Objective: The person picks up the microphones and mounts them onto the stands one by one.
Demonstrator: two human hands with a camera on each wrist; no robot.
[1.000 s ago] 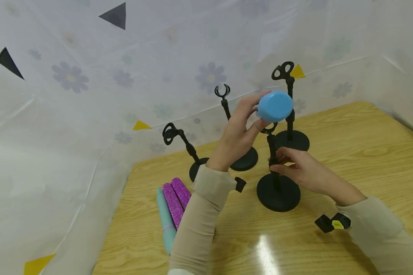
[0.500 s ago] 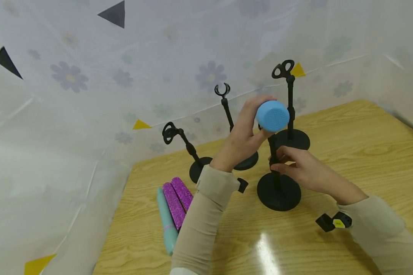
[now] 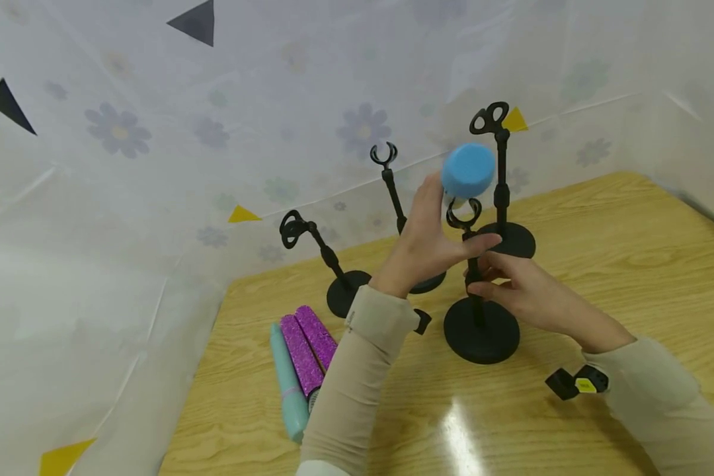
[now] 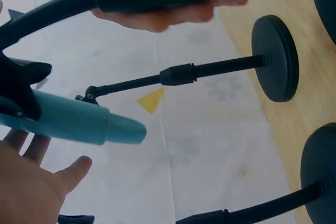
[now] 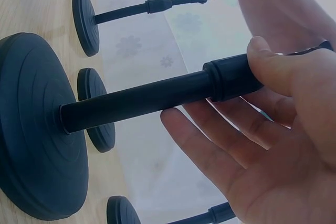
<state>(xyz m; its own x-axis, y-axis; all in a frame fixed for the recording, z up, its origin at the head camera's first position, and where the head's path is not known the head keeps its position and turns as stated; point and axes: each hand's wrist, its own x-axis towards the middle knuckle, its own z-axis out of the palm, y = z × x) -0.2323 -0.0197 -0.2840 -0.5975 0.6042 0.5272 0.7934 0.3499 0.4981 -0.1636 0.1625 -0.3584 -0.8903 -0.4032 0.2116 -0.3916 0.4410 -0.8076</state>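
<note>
A microphone with a blue head (image 3: 469, 170) and a tapered teal handle (image 4: 79, 119) sits in the black clip atop the front microphone stand (image 3: 480, 334). My left hand (image 3: 419, 248) is just beside it, thumb stretched out to the right and away from the microphone. In the left wrist view, the left hand's fingers lie along the far side of the handle without curling round it. My right hand (image 3: 529, 294) grips that stand's pole at the collar (image 5: 231, 77), thumb on one side and fingers on the other. The round base rests on the table.
Behind are three more black stands: one at left (image 3: 345, 291), one in the middle (image 3: 389, 192) and one at right (image 3: 502, 198). Two purple glitter handles (image 3: 300, 354) and a teal one (image 3: 288, 390) lie on the wooden table (image 3: 232, 436) at left. A patterned sheet hangs behind.
My left hand has lowered the microphone into the stand's clip and let go, its thumb swinging outward. The blue head now sits higher in view than half a second ago. The right hand stays put.
</note>
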